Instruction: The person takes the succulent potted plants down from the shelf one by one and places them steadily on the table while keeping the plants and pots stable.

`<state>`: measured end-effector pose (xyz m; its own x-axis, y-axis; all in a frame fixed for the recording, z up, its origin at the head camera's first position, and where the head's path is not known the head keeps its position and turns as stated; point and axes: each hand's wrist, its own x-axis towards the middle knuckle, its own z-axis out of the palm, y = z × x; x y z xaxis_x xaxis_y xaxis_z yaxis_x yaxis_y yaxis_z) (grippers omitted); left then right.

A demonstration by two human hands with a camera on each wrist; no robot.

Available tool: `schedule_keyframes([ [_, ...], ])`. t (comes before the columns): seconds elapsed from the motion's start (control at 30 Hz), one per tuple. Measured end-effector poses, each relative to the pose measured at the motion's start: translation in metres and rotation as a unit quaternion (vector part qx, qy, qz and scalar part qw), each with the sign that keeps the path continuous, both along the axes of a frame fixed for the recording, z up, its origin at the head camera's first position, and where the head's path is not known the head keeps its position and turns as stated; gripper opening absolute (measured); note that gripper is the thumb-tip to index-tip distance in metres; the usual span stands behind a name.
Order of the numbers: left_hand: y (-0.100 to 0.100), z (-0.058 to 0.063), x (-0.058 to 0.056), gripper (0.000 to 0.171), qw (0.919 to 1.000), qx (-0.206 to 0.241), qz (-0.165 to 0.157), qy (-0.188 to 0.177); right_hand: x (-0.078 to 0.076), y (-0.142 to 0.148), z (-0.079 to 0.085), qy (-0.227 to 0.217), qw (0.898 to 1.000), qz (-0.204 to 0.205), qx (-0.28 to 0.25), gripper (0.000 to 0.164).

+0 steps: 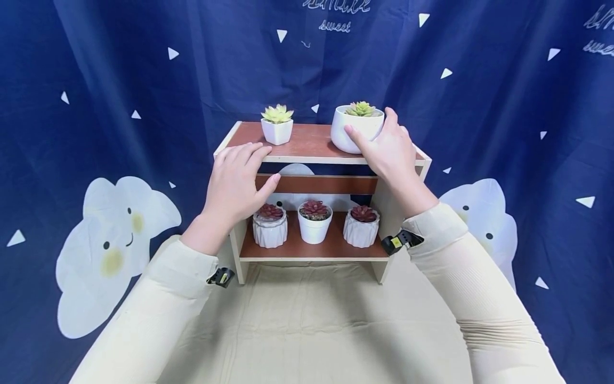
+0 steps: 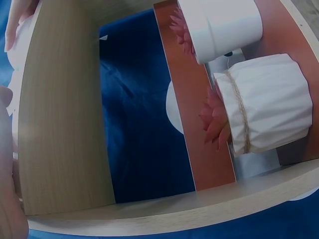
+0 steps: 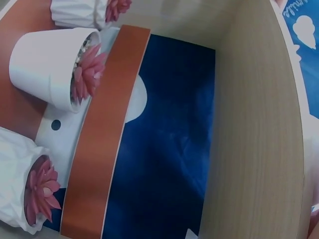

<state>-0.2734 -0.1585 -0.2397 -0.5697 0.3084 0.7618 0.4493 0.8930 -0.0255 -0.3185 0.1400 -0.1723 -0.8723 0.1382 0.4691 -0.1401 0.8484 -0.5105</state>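
Observation:
On the right of the shelf unit's (image 1: pixel 307 137) top board stands a round white pot with a green succulent (image 1: pixel 355 130). My right hand (image 1: pixel 390 152) holds this pot from its right side, thumb at the front and fingers around the side. My left hand (image 1: pixel 237 178) rests with fairly straight fingers on the board's front left edge. Just beyond its fingertips is a small angular white pot with a pale green succulent (image 1: pixel 277 128). In the left wrist view, part of my left hand (image 2: pixel 10 204) shows at the left border.
The lower shelf (image 1: pixel 292 252) carries a ribbed white pot with twine (image 1: pixel 270 231), a smooth white pot (image 1: pixel 314 226) and another ribbed white pot (image 1: pixel 362 230), all with red succulents. Behind hangs a blue curtain (image 1: pixel 230 64); a beige cloth (image 1: pixel 307 320) lies in front.

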Motion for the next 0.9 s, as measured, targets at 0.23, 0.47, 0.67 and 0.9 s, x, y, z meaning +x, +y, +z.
schedule_keyframes([
  [0.23,0.0012,0.0015,-0.0007,0.062,1.0000,-0.001,0.002,0.002,-0.0030,-0.0011,0.0033,-0.008,1.000,0.000,-0.003,0.119],
  [0.47,0.0015,-0.0005,-0.0012,0.062,1.0000,-0.001,0.005,0.001,-0.0038,-0.0024,0.0021,-0.013,1.000,0.000,-0.006,0.119],
  [0.67,0.0012,-0.0016,-0.0019,0.062,1.0000,0.002,0.004,0.006,-0.0049,-0.0031,0.0021,-0.014,1.000,-0.002,-0.006,0.118],
  [0.9,0.0024,-0.0019,-0.0016,0.062,1.0000,0.004,0.003,0.004,-0.0048,-0.0017,0.0011,-0.013,1.000,0.002,-0.006,0.116],
])
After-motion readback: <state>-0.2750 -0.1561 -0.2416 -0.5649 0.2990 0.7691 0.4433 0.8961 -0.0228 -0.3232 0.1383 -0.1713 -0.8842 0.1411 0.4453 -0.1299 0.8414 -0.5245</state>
